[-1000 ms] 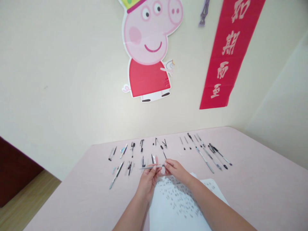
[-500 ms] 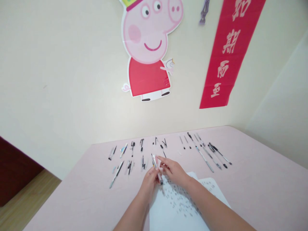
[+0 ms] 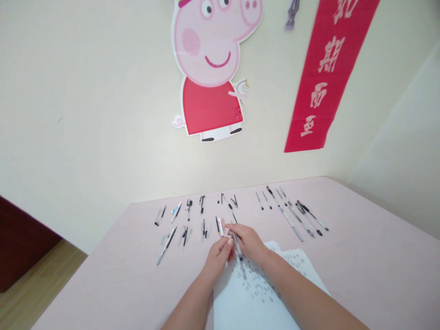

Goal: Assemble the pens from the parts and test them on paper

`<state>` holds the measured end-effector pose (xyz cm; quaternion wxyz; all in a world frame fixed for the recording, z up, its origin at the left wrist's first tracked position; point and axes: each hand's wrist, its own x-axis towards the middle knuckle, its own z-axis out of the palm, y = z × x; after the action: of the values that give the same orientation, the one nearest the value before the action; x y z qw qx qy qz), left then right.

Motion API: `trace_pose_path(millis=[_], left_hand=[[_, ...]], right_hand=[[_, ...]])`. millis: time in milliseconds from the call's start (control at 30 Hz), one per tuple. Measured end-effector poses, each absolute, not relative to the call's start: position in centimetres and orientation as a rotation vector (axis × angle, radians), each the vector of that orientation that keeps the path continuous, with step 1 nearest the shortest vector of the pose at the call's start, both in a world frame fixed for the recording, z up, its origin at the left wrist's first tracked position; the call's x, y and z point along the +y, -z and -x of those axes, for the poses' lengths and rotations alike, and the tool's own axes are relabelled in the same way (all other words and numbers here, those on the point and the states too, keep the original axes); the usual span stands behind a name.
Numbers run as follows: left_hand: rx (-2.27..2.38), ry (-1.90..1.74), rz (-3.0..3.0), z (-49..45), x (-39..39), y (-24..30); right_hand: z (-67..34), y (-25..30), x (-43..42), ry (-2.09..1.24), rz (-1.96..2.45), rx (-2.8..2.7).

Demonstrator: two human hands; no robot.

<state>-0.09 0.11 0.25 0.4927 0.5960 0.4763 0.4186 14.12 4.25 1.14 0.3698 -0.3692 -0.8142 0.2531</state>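
My right hand [image 3: 250, 241] is closed round a slim clear pen [image 3: 236, 240], whose dark end points down over the paper. Close against it on the left is my left hand [image 3: 218, 255], its thumb and fingers pinched together by the pen; what lies between them is hidden. Just beyond my fingertips are a white pen part [image 3: 220, 226] and a dark slim piece [image 3: 217, 224]. Under both hands lie white sheets of paper [image 3: 254, 316] covered in small dark handwriting.
Groups of dismantled pen parts [image 3: 184, 236] lie in rows on the left and middle of the pink tabletop [image 3: 113, 284]. Several pens and refills [image 3: 290, 223] are spread at the right. Behind the table rises a wall with a pig cutout [image 3: 213, 107] and a red banner [image 3: 314, 101].
The pen has shifted to the right and now sits in my right hand. My left hand has come away from its earlier grip on the pen's body. The view has tipped slightly downward.
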Motion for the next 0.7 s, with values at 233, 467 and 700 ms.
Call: trace_pose_path(millis=[233, 467, 700], left_hand=[[1.531, -1.077, -1.898, 1.2, 0.4, -0.1], [1.518, -1.001, -1.956, 1.5, 0.7, 0.4], [1.518, -1.037, -1.912, 1.8, 1.2, 1.7]], right_hand=[[-13.7, -0.9, 4.6, -1.144, 1.120, -1.614], [-13.5, 0.5, 3.8, -1.262, 1.139, -1.634], [-13.7, 1.2, 2.9, -0.946, 1.189, -1.930]])
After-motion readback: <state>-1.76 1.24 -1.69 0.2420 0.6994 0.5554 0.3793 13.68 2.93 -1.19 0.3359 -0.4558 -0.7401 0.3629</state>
